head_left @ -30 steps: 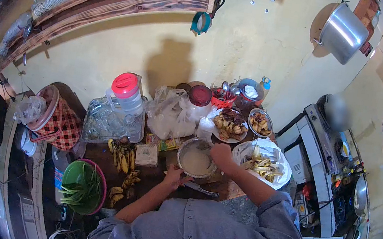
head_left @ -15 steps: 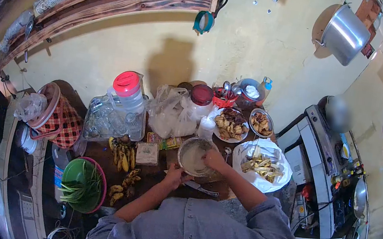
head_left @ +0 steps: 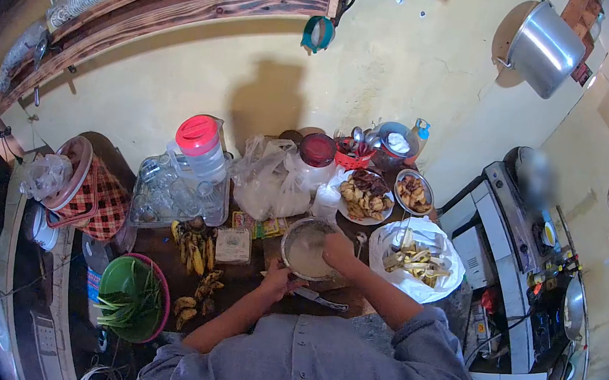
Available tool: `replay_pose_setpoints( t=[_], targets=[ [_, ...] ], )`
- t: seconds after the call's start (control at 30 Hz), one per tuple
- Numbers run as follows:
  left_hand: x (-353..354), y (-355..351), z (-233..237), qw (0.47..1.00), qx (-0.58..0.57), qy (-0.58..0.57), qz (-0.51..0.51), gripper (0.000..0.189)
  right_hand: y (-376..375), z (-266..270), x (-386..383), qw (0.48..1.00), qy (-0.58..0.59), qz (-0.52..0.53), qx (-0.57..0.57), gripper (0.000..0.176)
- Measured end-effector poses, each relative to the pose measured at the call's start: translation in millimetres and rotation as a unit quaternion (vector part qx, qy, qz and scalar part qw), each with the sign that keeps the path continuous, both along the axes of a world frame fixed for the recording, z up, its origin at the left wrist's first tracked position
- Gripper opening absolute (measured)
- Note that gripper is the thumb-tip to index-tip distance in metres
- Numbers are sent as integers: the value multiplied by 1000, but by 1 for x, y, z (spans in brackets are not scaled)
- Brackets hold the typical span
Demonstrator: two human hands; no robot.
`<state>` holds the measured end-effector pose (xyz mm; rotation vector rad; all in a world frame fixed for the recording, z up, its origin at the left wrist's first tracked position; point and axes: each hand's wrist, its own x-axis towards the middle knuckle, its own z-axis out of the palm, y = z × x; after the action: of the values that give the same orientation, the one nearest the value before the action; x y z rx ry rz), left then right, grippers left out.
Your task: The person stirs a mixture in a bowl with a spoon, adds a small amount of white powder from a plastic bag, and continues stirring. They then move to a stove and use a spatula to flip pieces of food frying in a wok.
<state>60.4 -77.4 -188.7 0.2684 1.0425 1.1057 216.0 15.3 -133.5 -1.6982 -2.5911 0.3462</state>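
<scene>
A metal bowl [head_left: 286, 253] of pale, cloudy batter stands on the table in front of me. My left hand [head_left: 277, 279] grips its near left rim. Over the bowl's right side is my right hand [head_left: 339, 251], its fingers closed and pointing down toward the batter; whatever they hold is hidden. A knife [head_left: 321, 298] lies just below the bowl, its handle to the right. Right of the bowl are a spoon [head_left: 361, 242] and a white plastic bag [head_left: 449, 274] with banana peels [head_left: 416, 262] in it.
Behind the bowl stand a white-lidded jar [head_left: 326, 202], plastic bags [head_left: 271, 182] and a plate of fried pieces [head_left: 365, 198]. To the left are bananas [head_left: 197, 245], a square packet [head_left: 234, 245], a tray of glasses [head_left: 218, 213] and a green basin [head_left: 114, 280]. A stove [head_left: 520, 218] is at right.
The view has shifted slightly. My right hand has moved a little within the bowl's area, while my left hand stays on the rim.
</scene>
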Motion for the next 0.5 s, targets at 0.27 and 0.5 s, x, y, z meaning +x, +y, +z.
replay_pose_setpoints(
  t=[0.27,0.5],
  targets=[
    [-4,0,-2,999,-3,-44,-11,40,7,-7,11,999,-41,-2,7,18],
    [-11,1,-8,998,14,-39,-53,41,-1,-5,1,999,-7,13,32,16]
  ],
)
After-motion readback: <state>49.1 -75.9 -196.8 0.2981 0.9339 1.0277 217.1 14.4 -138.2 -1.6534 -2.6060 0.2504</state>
